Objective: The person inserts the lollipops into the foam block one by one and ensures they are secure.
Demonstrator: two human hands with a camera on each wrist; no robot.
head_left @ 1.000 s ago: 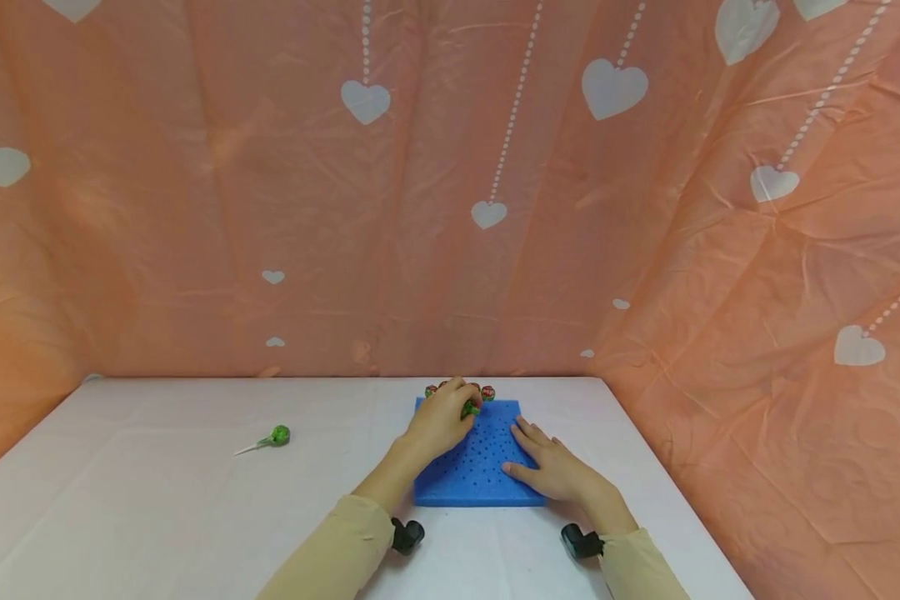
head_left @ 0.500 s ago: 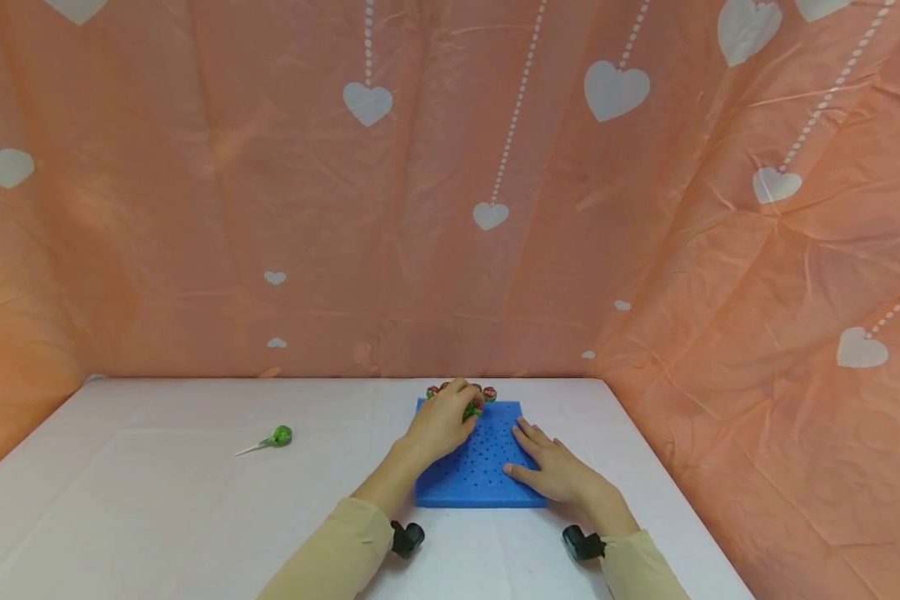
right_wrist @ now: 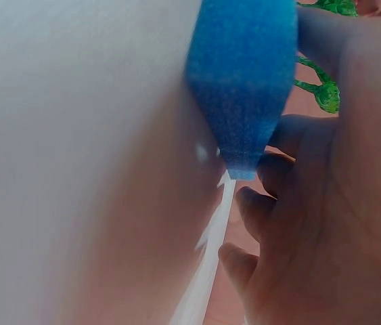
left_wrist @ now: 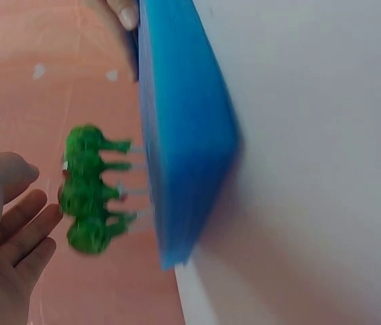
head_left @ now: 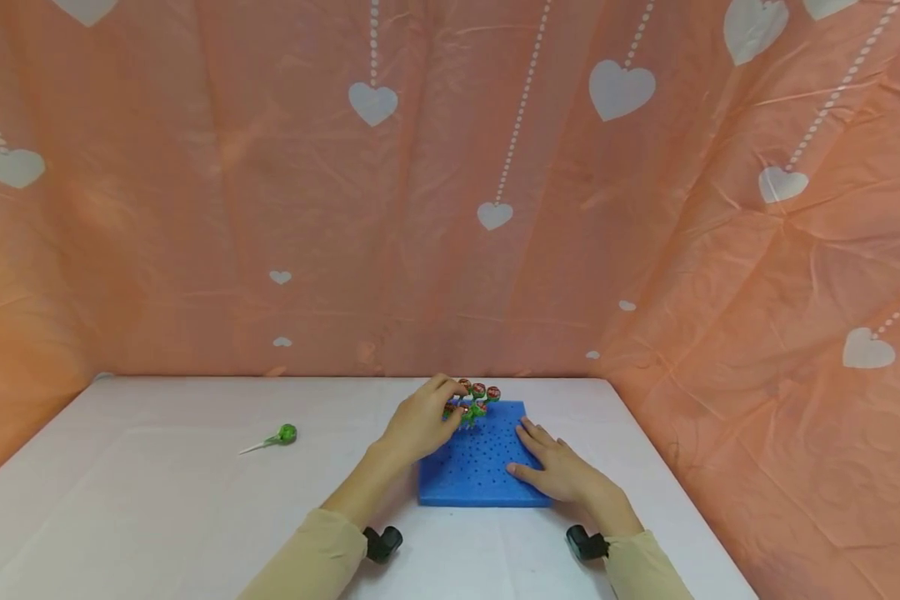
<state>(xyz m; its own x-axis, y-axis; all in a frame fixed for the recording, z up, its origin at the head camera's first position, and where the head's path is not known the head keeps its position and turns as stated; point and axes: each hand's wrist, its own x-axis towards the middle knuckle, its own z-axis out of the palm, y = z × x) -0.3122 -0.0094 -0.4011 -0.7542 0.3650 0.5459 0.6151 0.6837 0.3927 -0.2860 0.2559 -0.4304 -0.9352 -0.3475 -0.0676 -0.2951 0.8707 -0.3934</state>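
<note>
Several lollipops in green and red wrappers stand upright by their sticks in the far part of a blue foam board full of small holes. My left hand is at their left side. In the left wrist view the left hand has loosely bent fingers, with a small gap to the lollipop heads and nothing in its grasp. My right hand rests on the board's right edge with fingers spread. The left hand hides some lollipops in the head view.
One green lollipop lies on the white table, well left of the board, its stick pointing left. An orange curtain with white hearts stands behind the table and along its right side.
My left hand has let go of a lollipop and drawn back to the left, so more lollipop heads show. The right hand stays on the board.
</note>
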